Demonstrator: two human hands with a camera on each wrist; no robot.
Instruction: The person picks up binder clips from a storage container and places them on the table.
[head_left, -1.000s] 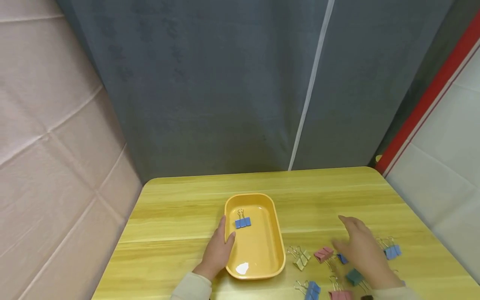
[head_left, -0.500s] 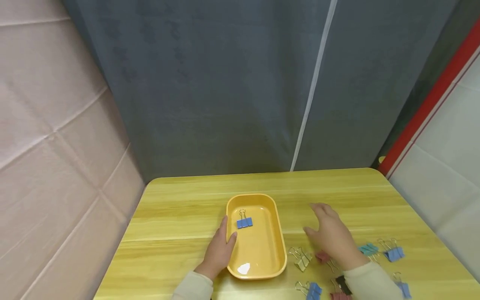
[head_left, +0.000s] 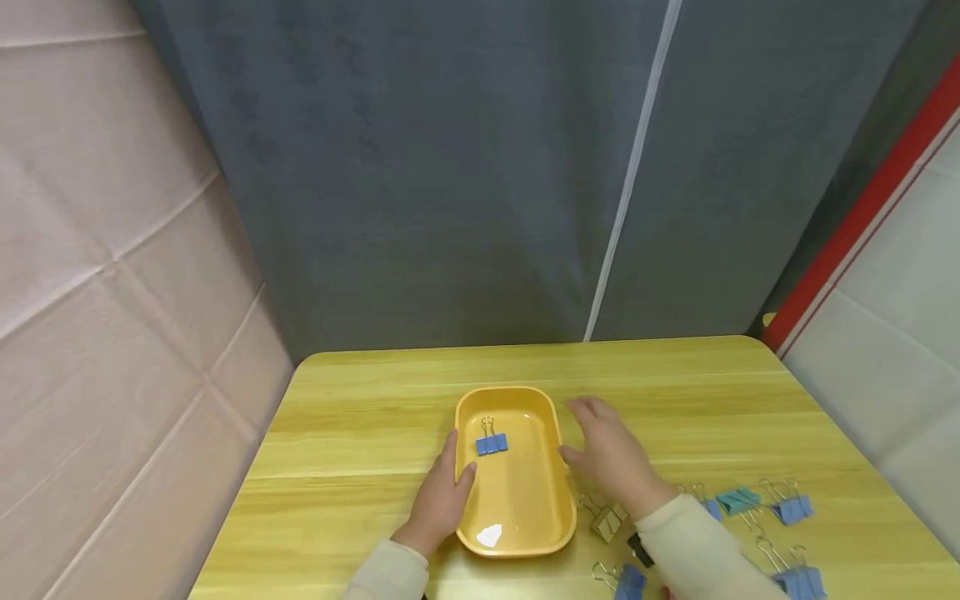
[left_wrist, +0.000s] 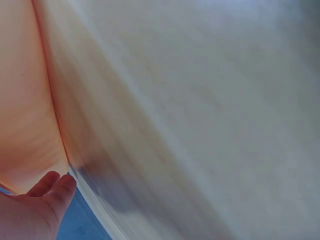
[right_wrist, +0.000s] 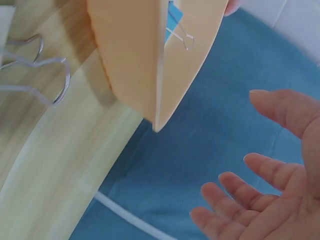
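Observation:
A yellow tray (head_left: 517,543) lies on the table, with a blue binder clip (head_left: 492,444) inside near its far left corner. At the tray's left side is my left hand (head_left: 437,504), its thumb over the rim and its fingers along the outer wall. In the left wrist view, fingertips (left_wrist: 65,187) touch the tray's wall (left_wrist: 27,100). My right hand (head_left: 611,454) is beside the tray's right rim, thumb and fingers spread and holding nothing. The right wrist view shows the same spread hand (right_wrist: 270,195) near the tray (right_wrist: 130,55); contact cannot be told.
Right of the tray, several binder clips lie on the table (head_left: 360,417): a yellowish one (head_left: 608,522), a teal one (head_left: 738,500), a black one (head_left: 640,550) and blue ones such as this clip (head_left: 793,509). My right sleeve (head_left: 701,546) covers part of them. A dark curtain (head_left: 420,183) hangs behind.
My right hand has moved left from over the loose clips to the tray's right rim. The left hand has stayed at the tray, and the blue clip inside lies as before.

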